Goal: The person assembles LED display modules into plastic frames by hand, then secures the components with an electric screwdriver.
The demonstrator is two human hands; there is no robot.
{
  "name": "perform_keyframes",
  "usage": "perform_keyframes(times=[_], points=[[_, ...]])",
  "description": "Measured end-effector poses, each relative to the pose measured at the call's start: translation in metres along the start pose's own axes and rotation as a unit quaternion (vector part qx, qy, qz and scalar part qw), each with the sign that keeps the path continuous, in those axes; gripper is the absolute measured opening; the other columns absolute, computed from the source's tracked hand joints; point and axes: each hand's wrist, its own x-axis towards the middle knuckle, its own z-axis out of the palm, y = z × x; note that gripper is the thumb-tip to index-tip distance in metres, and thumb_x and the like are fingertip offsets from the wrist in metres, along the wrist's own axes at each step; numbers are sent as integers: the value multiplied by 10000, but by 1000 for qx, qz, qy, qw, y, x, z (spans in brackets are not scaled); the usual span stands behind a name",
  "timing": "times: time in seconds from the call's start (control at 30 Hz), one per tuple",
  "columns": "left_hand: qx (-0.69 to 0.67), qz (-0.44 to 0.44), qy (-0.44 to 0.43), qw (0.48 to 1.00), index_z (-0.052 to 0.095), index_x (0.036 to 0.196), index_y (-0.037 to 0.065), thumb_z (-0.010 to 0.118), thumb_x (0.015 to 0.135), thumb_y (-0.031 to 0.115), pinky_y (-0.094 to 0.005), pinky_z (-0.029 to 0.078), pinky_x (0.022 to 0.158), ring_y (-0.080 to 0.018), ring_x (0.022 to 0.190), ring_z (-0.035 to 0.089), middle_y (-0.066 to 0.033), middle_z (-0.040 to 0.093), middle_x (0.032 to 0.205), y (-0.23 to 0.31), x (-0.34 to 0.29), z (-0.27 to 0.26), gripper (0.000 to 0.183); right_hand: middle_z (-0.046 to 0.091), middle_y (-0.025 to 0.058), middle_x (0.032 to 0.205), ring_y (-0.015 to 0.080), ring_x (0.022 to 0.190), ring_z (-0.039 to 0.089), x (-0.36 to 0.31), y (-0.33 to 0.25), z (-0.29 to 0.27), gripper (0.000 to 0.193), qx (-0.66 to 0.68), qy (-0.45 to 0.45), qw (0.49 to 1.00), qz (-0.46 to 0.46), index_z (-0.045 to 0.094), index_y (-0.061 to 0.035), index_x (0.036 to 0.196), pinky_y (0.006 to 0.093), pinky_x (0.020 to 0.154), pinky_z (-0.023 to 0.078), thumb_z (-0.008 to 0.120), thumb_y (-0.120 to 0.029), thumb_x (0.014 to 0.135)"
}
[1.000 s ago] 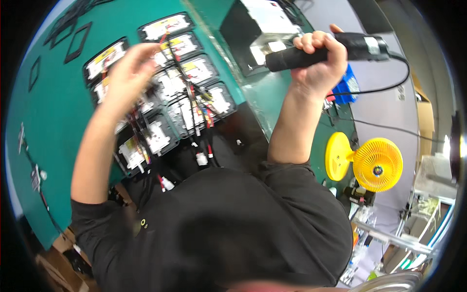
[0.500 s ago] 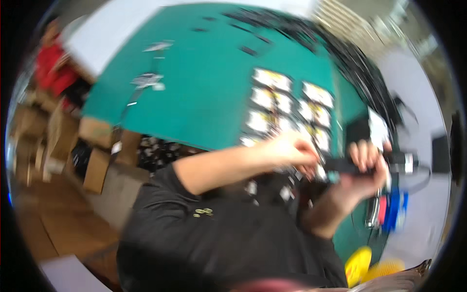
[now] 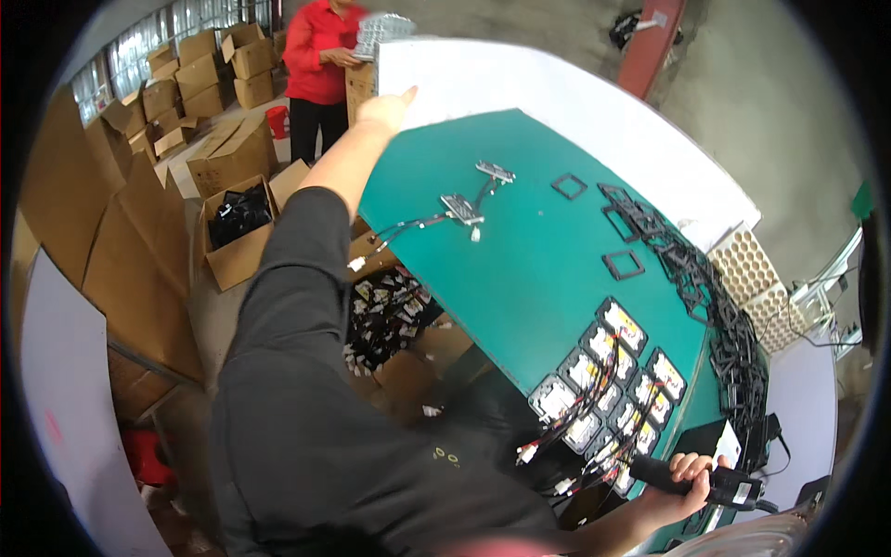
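My left arm stretches out over the far left of the table, and my left hand (image 3: 388, 110) is raised near the white partition, one finger pointing out and nothing seen in it. At the lower right, my right hand (image 3: 691, 478) wraps round a black cylindrical electric screwdriver (image 3: 657, 473) with a cord at its end. The screwdriver's front end lies close to rows of black square frames with white and yellow parts (image 3: 583, 369) and wires with white plugs (image 3: 528, 454). Two small wired circuit modules (image 3: 461, 210) lie farther off on the green table (image 3: 520, 269).
A pile of black plastic frames (image 3: 687, 269) runs along the right edge, beside beige honeycomb trays (image 3: 742, 265). The white partition (image 3: 483, 79) borders the table. Left are cardboard boxes (image 3: 227, 153), and a person in red (image 3: 316, 56) stands holding a silvery stack (image 3: 382, 32).
My left hand has left the screwdriver's tip area and swung out to the far left. The view has turned left. My right hand keeps its grip on the screwdriver.
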Motion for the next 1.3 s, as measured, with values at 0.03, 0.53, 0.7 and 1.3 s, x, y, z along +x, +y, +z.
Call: perform_keyframes(times=[0.03, 0.53, 0.7, 1.3], points=[[135, 14, -45, 990, 412, 1438, 174, 344, 990, 237, -439, 526, 820, -298, 995, 679, -135, 671, 1158, -28, 5, -21, 458, 465, 38, 720, 101, 539, 444, -2, 0, 5, 413, 2, 4, 1000, 4, 426, 10, 1256, 238, 515, 373, 547, -95, 875], [6, -237, -74, 969, 529, 1354, 103, 125, 1043, 392, -442, 502, 921, -248, 1093, 644, -98, 653, 1218, -101, 0, 41, 585, 492, 67, 700, 151, 589, 484, -2, -20, 58, 29, -74, 48, 996, -13, 488, -28, 820, 264, 578, 432, 515, -31, 808], [22, -186, -115, 976, 518, 1359, 129, 167, 1040, 374, -430, 499, 919, -264, 1098, 640, -110, 660, 1198, -87, 13, 30, 534, 506, 66, 703, 153, 600, 492, 11, -11, 4, 42, -105, -251, 956, -106, 500, -24, 833, 267, 583, 430, 534, -43, 817], [-262, 78, -70, 959, 590, 1239, 67, 595, 872, 78, -349, 541, 741, -191, 798, 652, -114, 678, 879, -54, 22, 81, 367, 443, 38, 720, 104, 581, 420, 15, 19, 5, 417, -47, 39, 998, -25, 428, 0, 1213, 232, 490, 366, 582, 28, 827]])
